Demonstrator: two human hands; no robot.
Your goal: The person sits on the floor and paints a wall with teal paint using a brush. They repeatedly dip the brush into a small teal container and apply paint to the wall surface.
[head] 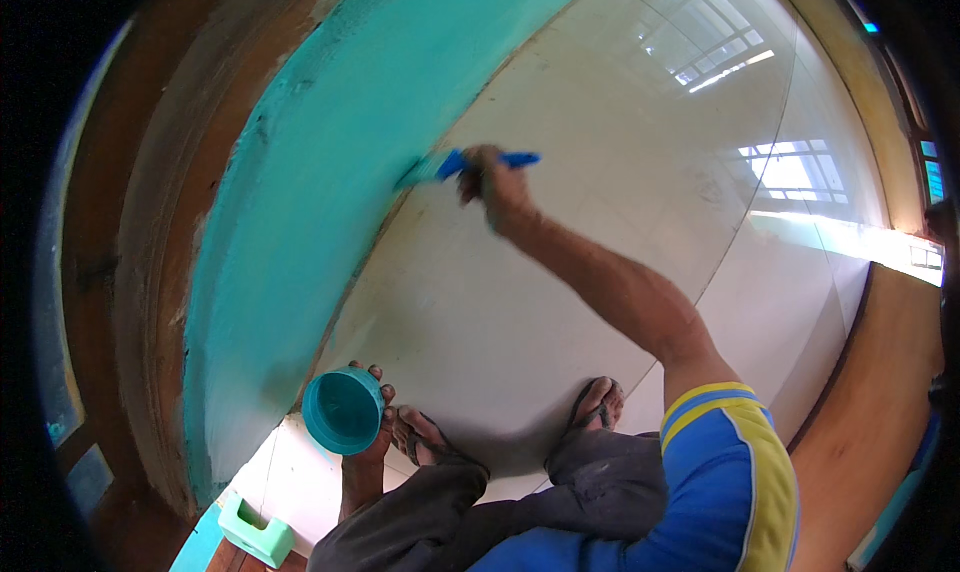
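Note:
My right hand [499,185] grips a paintbrush [450,164] by its blue handle. The bristles are blurred and rest against the low edge of a turquoise-painted wall [300,197], close to where it meets the floor. In my left hand [384,399] is a round turquoise cup [343,410], its mouth facing up, with turquoise paint inside. The fingers wrap around the cup's right side. Paler, whitish patches show through on the wall's lower end near the cup.
Large glossy white tiles [570,294] cover the floor and reflect barred windows. A light green plastic object [256,531] stands at the lower left. Brown wood framing [142,272] borders the painted wall. My sandalled feet [598,405] are on the tiles.

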